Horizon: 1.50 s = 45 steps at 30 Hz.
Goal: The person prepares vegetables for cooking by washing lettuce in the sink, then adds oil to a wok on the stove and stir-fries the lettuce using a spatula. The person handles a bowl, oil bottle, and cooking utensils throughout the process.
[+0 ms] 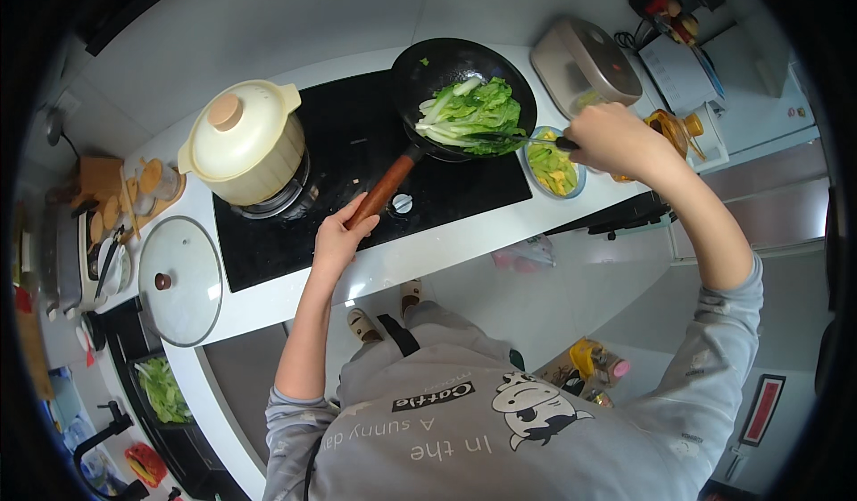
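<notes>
My left hand (343, 234) grips the brown wooden handle (385, 190) of a black wok (415, 73), which sits on the right burner of a black glass gas hob (348, 119). Leafy green cabbage (479, 113) with white stalks lies in the wok. My right hand (602, 138) is closed around the dark handle of a spatula (535, 141). Its metal shaft crosses the wok's right rim, and its far end is hidden among the leaves. Just below that hand stands a glass bowl (572, 186) of cooked green and yellow food, apparently vegetable with egg.
A cream lidded pot (258, 160) occupies the left burner. On the white counter, a glass lid (181, 300) lies at the left. A rice cooker (582, 66) and an oil bottle (669, 129) stand to the right. More greens (164, 390) fill a basket by the sink.
</notes>
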Each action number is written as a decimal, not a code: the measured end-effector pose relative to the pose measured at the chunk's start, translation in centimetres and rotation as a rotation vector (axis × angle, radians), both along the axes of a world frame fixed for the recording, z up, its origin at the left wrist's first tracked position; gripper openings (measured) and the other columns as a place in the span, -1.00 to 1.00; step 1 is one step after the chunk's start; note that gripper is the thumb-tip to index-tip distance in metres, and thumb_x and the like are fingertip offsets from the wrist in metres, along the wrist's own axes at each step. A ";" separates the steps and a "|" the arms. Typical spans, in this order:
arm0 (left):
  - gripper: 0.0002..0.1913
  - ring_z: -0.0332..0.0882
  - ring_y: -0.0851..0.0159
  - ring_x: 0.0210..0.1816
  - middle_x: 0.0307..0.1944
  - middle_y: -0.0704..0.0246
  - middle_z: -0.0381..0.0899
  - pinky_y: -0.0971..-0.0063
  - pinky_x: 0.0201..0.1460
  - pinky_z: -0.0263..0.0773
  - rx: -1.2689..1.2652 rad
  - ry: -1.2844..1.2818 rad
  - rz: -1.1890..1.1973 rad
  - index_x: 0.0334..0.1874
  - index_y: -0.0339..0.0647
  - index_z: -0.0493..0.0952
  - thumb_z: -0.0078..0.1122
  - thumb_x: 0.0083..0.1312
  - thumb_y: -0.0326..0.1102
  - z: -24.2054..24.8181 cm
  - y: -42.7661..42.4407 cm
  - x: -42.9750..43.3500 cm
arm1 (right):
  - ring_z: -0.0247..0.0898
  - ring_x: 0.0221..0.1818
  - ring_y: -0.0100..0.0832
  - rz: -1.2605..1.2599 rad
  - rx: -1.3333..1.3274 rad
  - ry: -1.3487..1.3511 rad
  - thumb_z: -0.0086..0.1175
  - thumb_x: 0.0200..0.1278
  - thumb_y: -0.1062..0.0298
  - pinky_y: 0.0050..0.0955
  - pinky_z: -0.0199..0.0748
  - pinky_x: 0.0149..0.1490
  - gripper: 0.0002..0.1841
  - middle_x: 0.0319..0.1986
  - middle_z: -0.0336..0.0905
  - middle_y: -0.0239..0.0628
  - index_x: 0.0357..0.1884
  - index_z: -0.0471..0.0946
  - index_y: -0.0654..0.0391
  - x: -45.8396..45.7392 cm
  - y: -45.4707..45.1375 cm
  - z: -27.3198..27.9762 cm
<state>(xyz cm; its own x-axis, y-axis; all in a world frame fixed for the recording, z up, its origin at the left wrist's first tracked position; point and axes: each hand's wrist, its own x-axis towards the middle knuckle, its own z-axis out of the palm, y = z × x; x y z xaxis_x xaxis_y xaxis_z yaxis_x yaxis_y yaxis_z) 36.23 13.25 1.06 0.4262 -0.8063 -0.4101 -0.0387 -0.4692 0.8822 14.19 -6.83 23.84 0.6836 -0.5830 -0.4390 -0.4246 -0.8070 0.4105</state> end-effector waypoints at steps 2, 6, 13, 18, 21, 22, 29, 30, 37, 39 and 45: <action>-0.49 0.18 0.62 -0.74 -0.56 0.51 0.46 0.72 -0.78 0.05 -0.017 0.015 -0.006 0.21 -0.02 0.41 0.25 0.16 -0.26 0.1 -0.1 -0.1 | 0.56 -0.30 -0.11 0.056 0.029 -0.005 0.17 -0.06 0.38 -0.24 0.51 -0.18 -0.84 -0.43 0.59 -0.04 -0.44 0.61 0.26 0.8 -0.6 -0.8; -0.46 0.26 0.57 -0.70 -0.60 0.50 0.47 0.66 -0.71 0.19 -0.011 0.024 -0.019 0.21 0.04 0.42 0.27 0.12 -0.19 0.1 -0.4 -0.1 | 0.56 -0.29 -0.13 -0.021 -0.066 -0.046 0.12 -0.05 0.43 -0.26 0.52 -0.19 -0.87 -0.40 0.60 -0.07 -0.44 0.62 0.23 3.0 -3.6 -2.4; -0.46 0.27 0.56 -0.70 -0.60 0.49 0.48 0.65 -0.69 0.21 -0.018 0.012 -0.029 0.20 0.06 0.42 0.27 0.12 -0.18 -0.2 -0.4 -0.2 | 0.59 -0.42 -0.20 0.216 -0.242 -0.161 0.03 -0.08 0.45 -0.32 0.52 -0.34 -0.88 -0.56 0.59 -0.15 -0.59 0.61 0.14 1.3 -4.0 -8.7; -0.47 0.27 0.55 -0.70 -0.60 0.48 0.49 0.63 -0.67 0.23 0.003 -0.027 -0.004 0.20 0.07 0.43 0.27 0.12 -0.17 -0.5 0.1 0.3 | 0.58 -0.44 -0.21 0.139 -0.159 -0.178 0.03 -0.10 0.46 -0.30 0.51 -0.36 -0.88 -0.59 0.57 -0.15 -0.63 0.60 0.15 -1.4 0.4 -5.7; -0.46 0.27 0.55 -0.70 -0.59 0.48 0.50 0.63 -0.67 0.23 -0.015 -0.021 -0.003 0.19 0.05 0.43 0.27 0.11 -0.16 -0.7 -0.1 0.6 | 0.56 -0.41 -0.14 0.149 -0.076 -0.204 0.01 -0.05 0.47 -0.23 0.49 -0.30 -0.89 -0.59 0.55 -0.09 -0.61 0.56 0.20 -0.6 2.0 -6.6; -0.46 0.27 0.55 -0.70 -0.59 0.48 0.50 0.63 -0.67 0.22 -0.027 -0.012 -0.017 0.19 0.05 0.43 0.28 0.11 -0.16 -0.7 -0.3 0.5 | 0.55 -0.43 -0.13 0.160 -0.114 -0.225 0.00 -0.05 0.47 -0.23 0.50 -0.31 -0.88 -0.59 0.55 -0.08 -0.62 0.56 0.20 -0.3 1.8 -7.2; -0.47 0.28 0.55 -0.70 -0.60 0.47 0.50 0.62 -0.67 0.22 -0.034 -0.028 -0.011 0.19 0.02 0.44 0.27 0.11 -0.18 -0.6 -0.2 0.7 | 0.55 -0.44 -0.13 0.175 -0.101 -0.166 -0.01 -0.08 0.49 -0.24 0.51 -0.35 -0.87 -0.60 0.54 -0.07 -0.64 0.55 0.22 0.4 1.9 -6.6; -0.47 0.28 0.55 -0.70 -0.60 0.46 0.50 0.62 -0.67 0.22 -0.034 -0.030 -0.019 0.19 0.02 0.44 0.27 0.11 -0.19 -0.7 0.0 0.6 | 0.58 -0.41 -0.15 0.169 -0.059 -0.205 0.01 -0.06 0.45 -0.26 0.53 -0.30 -0.86 -0.53 0.58 -0.07 -0.56 0.60 0.21 0.8 1.8 -7.0; -0.47 0.30 0.54 -0.69 -0.60 0.47 0.49 0.62 -0.67 0.22 -0.030 -0.007 -0.026 0.19 0.02 0.44 0.27 0.11 -0.18 -0.7 -0.1 0.6 | 0.58 -0.39 -0.14 0.114 -0.160 -0.198 0.02 -0.05 0.48 -0.25 0.53 -0.30 -0.87 -0.51 0.59 -0.08 -0.51 0.61 0.19 0.8 -0.7 -4.2; -0.47 0.30 0.55 -0.69 -0.60 0.47 0.49 0.62 -0.67 0.22 -0.014 -0.007 -0.018 0.19 0.02 0.44 0.27 0.11 -0.18 -0.7 0.1 0.8 | 0.58 -0.42 -0.16 0.151 -0.209 -0.235 0.02 -0.08 0.48 -0.28 0.53 -0.31 -0.88 -0.56 0.58 -0.11 -0.57 0.60 0.18 0.9 -0.9 -4.4; -0.47 0.31 0.55 -0.67 -0.60 0.49 0.48 0.64 -0.67 0.23 -0.022 0.029 -0.034 0.18 0.05 0.44 0.27 0.11 -0.17 -0.4 -0.4 0.4 | 0.57 -0.45 -0.16 0.212 -0.210 -0.300 0.04 -0.13 0.47 -0.29 0.52 -0.34 -0.89 -0.62 0.56 -0.15 -0.64 0.60 0.14 -0.6 -2.4 -11.0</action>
